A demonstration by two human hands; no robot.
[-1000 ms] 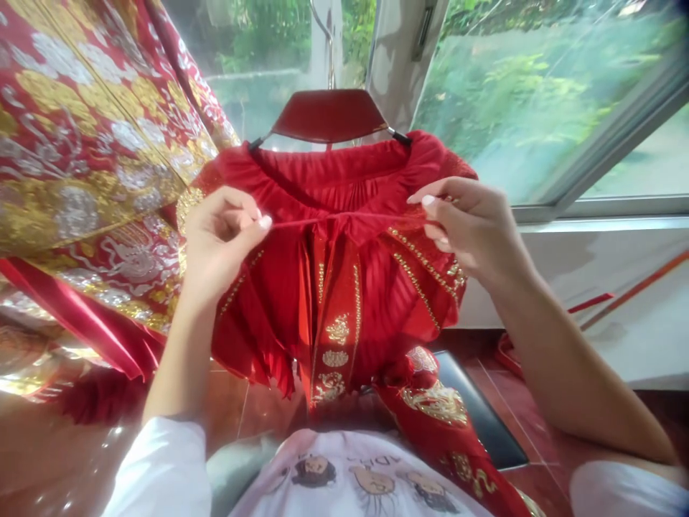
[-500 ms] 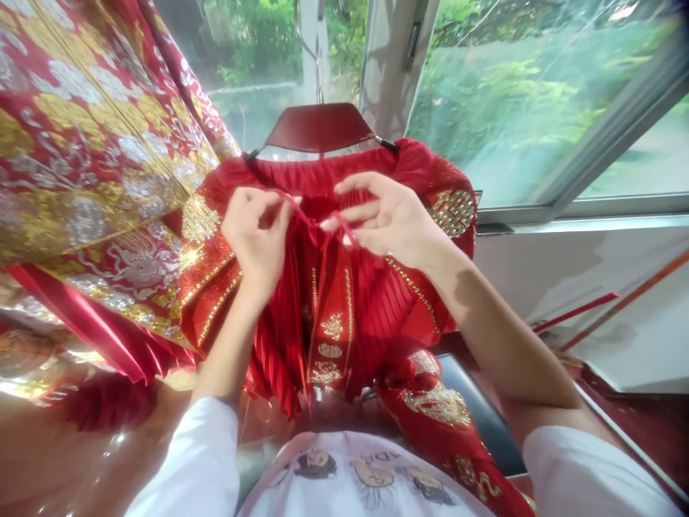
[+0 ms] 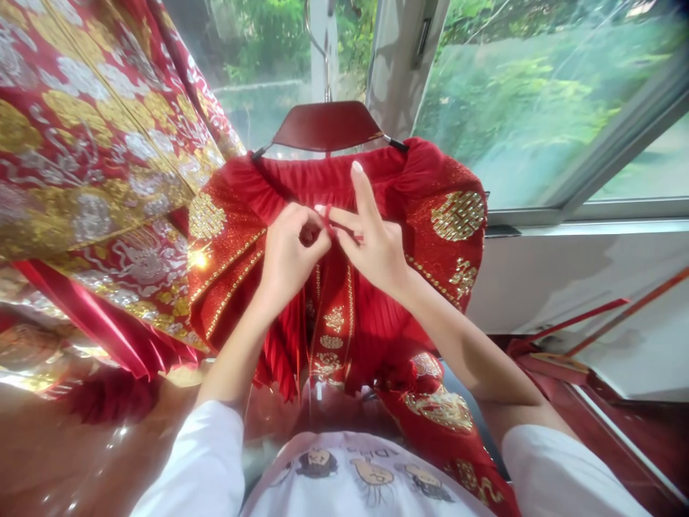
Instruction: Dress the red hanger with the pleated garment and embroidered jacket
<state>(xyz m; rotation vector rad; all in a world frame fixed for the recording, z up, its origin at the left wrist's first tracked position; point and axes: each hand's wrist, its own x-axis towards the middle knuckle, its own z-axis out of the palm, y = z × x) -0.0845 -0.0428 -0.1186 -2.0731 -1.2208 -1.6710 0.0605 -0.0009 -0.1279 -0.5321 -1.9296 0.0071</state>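
Observation:
A red pleated garment [image 3: 446, 237] with gold embroidery hangs from a dark red hanger [image 3: 326, 126] in front of a window. A thin red cord [image 3: 340, 226] runs across its waist. My left hand [image 3: 291, 251] is closed, pinching the cord at the middle of the waistband. My right hand [image 3: 369, 233] meets it there, the cord looped round its fingers, with one finger pointing up. The two hands touch.
A large red and gold brocade garment [image 3: 91, 151] hangs at the left. The window [image 3: 517, 93] and its sill [image 3: 586, 226] lie behind and to the right. Red sticks [image 3: 603, 312] lean against the white wall. More red embroidered fabric [image 3: 441, 409] trails down by my lap.
My hands held the cord stretched wide a second ago. They have come together at the middle of the waistband, and the cord now loops between them.

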